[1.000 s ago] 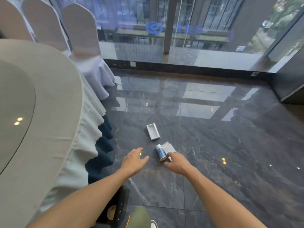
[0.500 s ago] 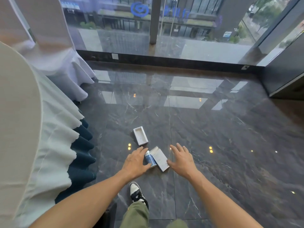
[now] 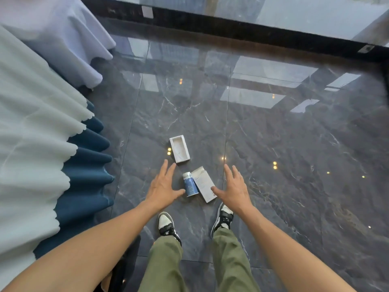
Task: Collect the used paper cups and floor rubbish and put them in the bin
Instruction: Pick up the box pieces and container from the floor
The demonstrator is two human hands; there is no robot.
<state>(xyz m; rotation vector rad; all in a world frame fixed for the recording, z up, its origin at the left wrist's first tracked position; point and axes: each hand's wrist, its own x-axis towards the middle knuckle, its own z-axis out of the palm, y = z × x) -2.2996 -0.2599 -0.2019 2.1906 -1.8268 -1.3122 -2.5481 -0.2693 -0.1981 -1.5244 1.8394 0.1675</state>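
i saw the blue paper cup [image 3: 190, 184] lying on the floor [image 3: 294, 144] between my hands, left hand [image 3: 163, 185] and right hand [image 3: 233, 186] both spread-fingered, holding nothing, white carton [image 3: 205, 183] touching the cup's right.

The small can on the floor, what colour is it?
Blue with a white top, the can, in the head view.

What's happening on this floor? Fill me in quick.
A person is bending over rubbish on the dark marble floor. Both hands are spread open and empty: the left hand beside a small blue can lying on its side, the right hand next to a flat white box. An open white box tray lies just beyond. Nothing is picked up yet, and no bin is clearly in view.
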